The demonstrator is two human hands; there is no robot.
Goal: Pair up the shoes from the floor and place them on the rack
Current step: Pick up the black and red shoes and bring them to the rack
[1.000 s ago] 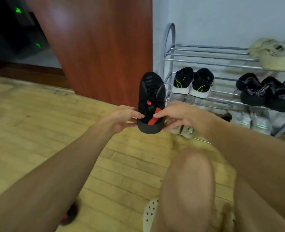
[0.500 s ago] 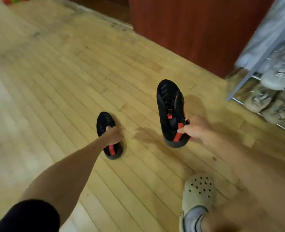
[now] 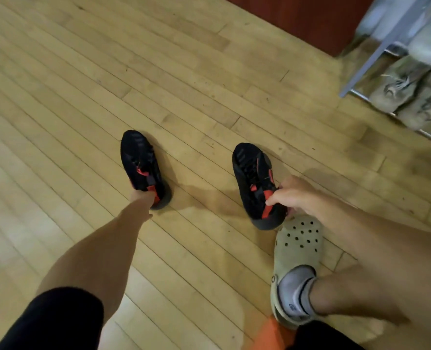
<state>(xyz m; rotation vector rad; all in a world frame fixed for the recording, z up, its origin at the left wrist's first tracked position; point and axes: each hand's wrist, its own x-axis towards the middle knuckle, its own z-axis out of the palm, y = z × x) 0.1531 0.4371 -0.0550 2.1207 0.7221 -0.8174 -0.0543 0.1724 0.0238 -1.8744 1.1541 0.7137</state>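
Two matching black shoes with red trim are in front of me over the wooden floor. My left hand (image 3: 143,198) grips the heel of the left black shoe (image 3: 140,162), toe pointing away. My right hand (image 3: 292,195) holds the other black shoe (image 3: 252,178) by its heel opening, just above my foot. The shoes are about one shoe-length apart. At the top right stands the metal shoe rack (image 3: 378,46), with beige sneakers (image 3: 396,89) on its lowest shelf.
My right foot wears a beige clog (image 3: 298,251) and a grey sock, right under the right-hand shoe. A dark red wooden panel (image 3: 298,18) runs along the top, left of the rack. The floor is light wooden planks.
One second ago both hands held one shoe near the rack. Then my left hand reached down to a second shoe on the floor. Now that shoe is gripped and raised toward the other.
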